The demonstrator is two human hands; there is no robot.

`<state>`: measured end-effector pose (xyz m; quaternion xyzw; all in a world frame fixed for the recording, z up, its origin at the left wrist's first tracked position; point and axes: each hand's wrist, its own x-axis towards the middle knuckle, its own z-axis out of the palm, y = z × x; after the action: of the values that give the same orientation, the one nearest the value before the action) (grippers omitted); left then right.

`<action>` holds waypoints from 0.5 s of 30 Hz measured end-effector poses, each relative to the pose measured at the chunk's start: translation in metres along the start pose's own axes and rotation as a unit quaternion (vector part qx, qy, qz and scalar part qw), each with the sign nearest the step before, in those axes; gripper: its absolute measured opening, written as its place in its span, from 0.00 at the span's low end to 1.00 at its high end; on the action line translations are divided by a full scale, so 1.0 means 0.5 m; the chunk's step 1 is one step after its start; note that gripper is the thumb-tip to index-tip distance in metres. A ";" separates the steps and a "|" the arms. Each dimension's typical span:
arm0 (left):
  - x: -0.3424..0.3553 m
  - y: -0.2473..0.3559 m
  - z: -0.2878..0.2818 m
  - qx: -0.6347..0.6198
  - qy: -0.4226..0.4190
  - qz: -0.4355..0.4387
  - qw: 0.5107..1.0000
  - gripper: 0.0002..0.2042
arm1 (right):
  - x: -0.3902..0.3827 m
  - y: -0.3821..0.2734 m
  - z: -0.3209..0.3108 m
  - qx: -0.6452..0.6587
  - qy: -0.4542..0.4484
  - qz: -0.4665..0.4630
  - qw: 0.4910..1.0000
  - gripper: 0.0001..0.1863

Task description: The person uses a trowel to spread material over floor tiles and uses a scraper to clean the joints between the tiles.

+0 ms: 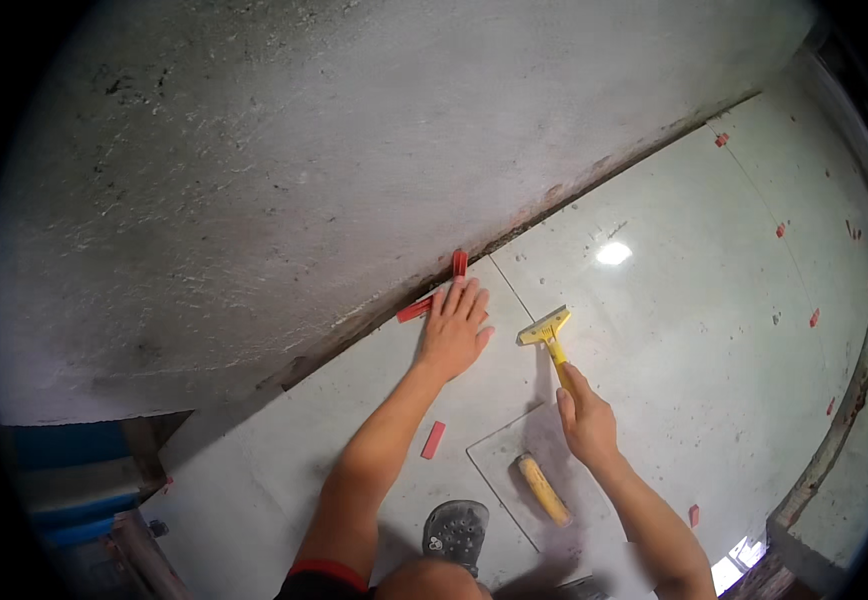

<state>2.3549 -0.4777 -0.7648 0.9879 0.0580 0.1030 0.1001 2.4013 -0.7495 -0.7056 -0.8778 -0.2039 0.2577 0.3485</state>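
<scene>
My left hand (454, 325) lies flat, fingers spread, on a pale glossy floor tile (674, 300) beside the grey plastered wall (304, 160). Its fingertips touch red plastic wedges: one upright (460, 263) at the tile joint, one lying flat (414, 309) along the wall gap. My right hand (586, 415) grips the handle of a yellow scraper (546, 332), whose blade rests on the tile near the joint line. A flat trowel (529, 480) with a yellow wooden handle (542, 488) lies on the tile just below my right hand.
A loose red wedge (434, 440) lies by my left forearm. More red wedges (814, 318) mark joints further right. My dark perforated shoe (456, 530) is at the bottom. A blue and wooden object (79, 480) stands at the lower left. A raised edge (834, 440) runs at right.
</scene>
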 end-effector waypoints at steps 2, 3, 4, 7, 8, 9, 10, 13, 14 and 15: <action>-0.017 -0.007 0.012 0.017 -0.009 -0.073 0.997 0.26 | 0.012 -0.029 -0.004 -0.044 -0.018 0.020 0.999 0.22; -0.030 -0.003 0.021 0.022 -0.015 -0.107 0.994 0.26 | 0.018 -0.037 -0.005 -0.066 -0.025 0.034 0.997 0.22; -0.051 0.009 0.029 0.027 0.001 -0.125 0.992 0.26 | 0.031 -0.035 0.008 -0.072 0.011 0.007 0.997 0.21; -0.114 0.036 0.039 0.016 0.017 -0.156 0.987 0.27 | 0.105 -0.058 0.031 -0.091 0.014 0.014 0.996 0.20; -0.139 0.022 0.056 0.014 0.024 -0.172 0.985 0.28 | 0.101 -0.058 0.038 -0.088 0.014 0.011 0.996 0.20; -0.144 0.029 0.060 0.000 0.012 -0.176 0.984 0.28 | 0.090 -0.037 0.039 -0.073 0.029 0.003 0.997 0.21; -0.134 0.023 0.049 -0.006 0.008 -0.179 0.984 0.28 | 0.081 -0.011 0.038 -0.054 0.048 -0.015 0.997 0.21; -0.132 0.019 0.041 -0.003 0.023 -0.191 0.981 0.27 | 0.013 0.037 0.026 -0.028 0.048 -0.056 0.997 0.22; -0.129 0.018 0.043 -0.003 0.033 -0.190 0.981 0.27 | -0.002 0.045 0.024 -0.026 0.040 -0.066 0.997 0.22; -0.127 0.023 0.048 -0.005 0.040 -0.188 0.981 0.27 | 0.000 0.039 0.020 -0.035 0.033 -0.063 0.997 0.22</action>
<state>2.2995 -0.5019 -0.7978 0.9541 0.2457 0.1217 0.1202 2.3990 -0.7575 -0.7261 -0.8828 -0.2559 0.1989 0.3400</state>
